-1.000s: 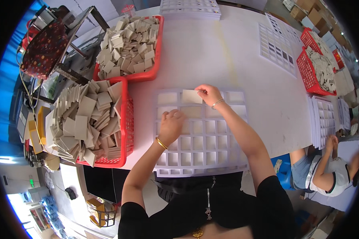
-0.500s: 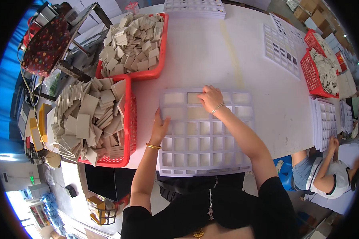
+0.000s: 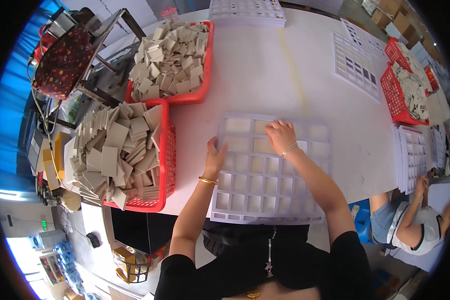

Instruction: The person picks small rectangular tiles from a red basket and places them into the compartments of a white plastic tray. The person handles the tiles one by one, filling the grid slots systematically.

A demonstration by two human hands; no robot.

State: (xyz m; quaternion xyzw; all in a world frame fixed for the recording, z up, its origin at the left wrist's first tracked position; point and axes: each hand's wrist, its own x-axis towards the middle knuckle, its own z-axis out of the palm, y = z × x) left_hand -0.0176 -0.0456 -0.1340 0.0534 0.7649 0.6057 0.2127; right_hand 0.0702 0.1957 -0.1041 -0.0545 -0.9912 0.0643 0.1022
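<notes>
A white compartment tray (image 3: 240, 174) lies on the table before me, slightly turned. Pale tiles fill at least some of its pockets; a beige tile (image 3: 263, 145) shows in a large one near my right hand. Along the tray's left edge, my left hand (image 3: 215, 158) grips the rim, thumb above it. My right hand (image 3: 281, 136) is closed over the upper middle pockets with its fingers bent down. What its fingertips hold is hidden beneath them.
Left of the tray stands a red basket (image 3: 171, 150) heaped with beige tiles; behind it is another full red basket (image 3: 208, 65). Tray stacks stand at the back (image 3: 247, 21) and right edge (image 3: 410, 155). A person (image 3: 410, 220) sits at the right, near red baskets (image 3: 394, 97).
The tray has slid to the right and turned a little, with both hands moving along with it. The whole view has also shifted slightly.
</notes>
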